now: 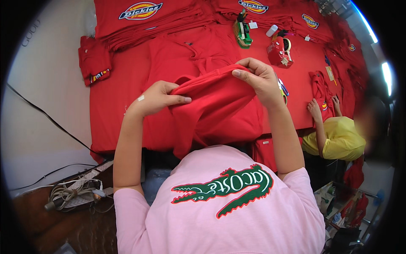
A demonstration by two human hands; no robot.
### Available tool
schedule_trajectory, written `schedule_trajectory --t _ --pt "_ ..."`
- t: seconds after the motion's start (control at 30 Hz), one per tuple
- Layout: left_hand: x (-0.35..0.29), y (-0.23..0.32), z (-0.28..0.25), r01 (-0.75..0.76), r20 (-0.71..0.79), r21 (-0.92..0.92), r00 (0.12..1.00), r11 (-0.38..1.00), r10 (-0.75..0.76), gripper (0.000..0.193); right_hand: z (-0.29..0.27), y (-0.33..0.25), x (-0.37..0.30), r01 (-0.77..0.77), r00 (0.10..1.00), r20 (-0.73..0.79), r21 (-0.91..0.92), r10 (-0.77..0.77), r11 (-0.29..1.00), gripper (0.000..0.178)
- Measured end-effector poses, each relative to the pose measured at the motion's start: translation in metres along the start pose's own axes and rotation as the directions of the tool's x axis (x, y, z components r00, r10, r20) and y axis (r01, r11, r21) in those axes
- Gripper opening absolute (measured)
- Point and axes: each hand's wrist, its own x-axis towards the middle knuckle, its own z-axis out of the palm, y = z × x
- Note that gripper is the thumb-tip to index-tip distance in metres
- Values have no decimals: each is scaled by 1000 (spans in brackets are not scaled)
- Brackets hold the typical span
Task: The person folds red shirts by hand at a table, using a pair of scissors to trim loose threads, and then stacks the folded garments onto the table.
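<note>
Between my two hands a red T-shirt is stretched, lifted off the table at its upper edge and draping toward my lap. My left hand pinches one end of the folded edge between thumb and fingers; a small white sticker is on its back. At the other end, my right hand grips the cloth with the thumb on the near side. The rest of the shirt's body lies partly bunched on the red-covered table. Another red garment is spread just beyond my hands.
Stacks of red printed shirts line the far side. A folded shirt lies left. Right of centre are a green tape dispenser, a red tape dispenser, a white bottle and scissors. A co-worker in yellow handles red cloth at right.
</note>
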Motion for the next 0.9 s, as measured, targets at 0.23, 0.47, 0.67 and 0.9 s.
schedule_trajectory --t 0.23,0.47,0.67,0.9 --pt "13 42 -54 -415 -156 -16 900 910 408 9 -31 -73 29 408 864 -3 -583 -504 703 22" --pt "116 20 -126 -546 -643 183 563 818 520 44 10 -66 120 431 314 -57 -881 -948 195 21" --pt "62 -155 -41 -346 -653 -145 737 927 173 26 80 105 -13 363 922 314 -506 -226 782 24" --pt "-27 -248 91 -156 -529 -499 834 852 -157 22 101 225 -62 224 910 397 -707 115 671 17"
